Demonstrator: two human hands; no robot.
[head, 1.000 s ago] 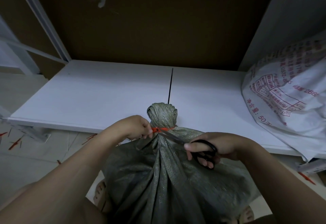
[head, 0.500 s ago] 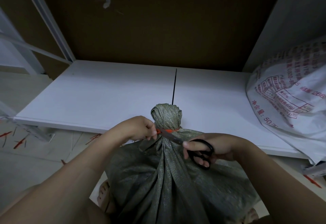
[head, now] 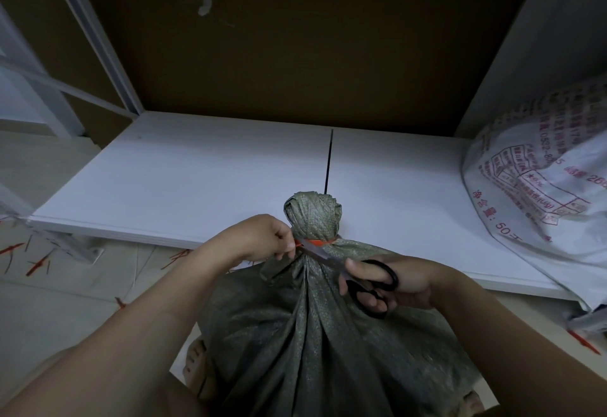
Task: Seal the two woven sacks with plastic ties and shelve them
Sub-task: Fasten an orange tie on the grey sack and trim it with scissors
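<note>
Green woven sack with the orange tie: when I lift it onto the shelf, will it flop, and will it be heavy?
Probably floppy: the green woven sack hangs in loose pleats below the orange tie. Possibly heavy: its body bulges full and wide. The bunched neck above the tie should give a handhold.

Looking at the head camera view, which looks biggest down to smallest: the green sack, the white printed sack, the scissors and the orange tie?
1. green woven sack, though it is nearest the camera.
2. white printed sack, partly cut off by the frame edge.
3. black-handled scissors.
4. orange plastic tie.
</note>
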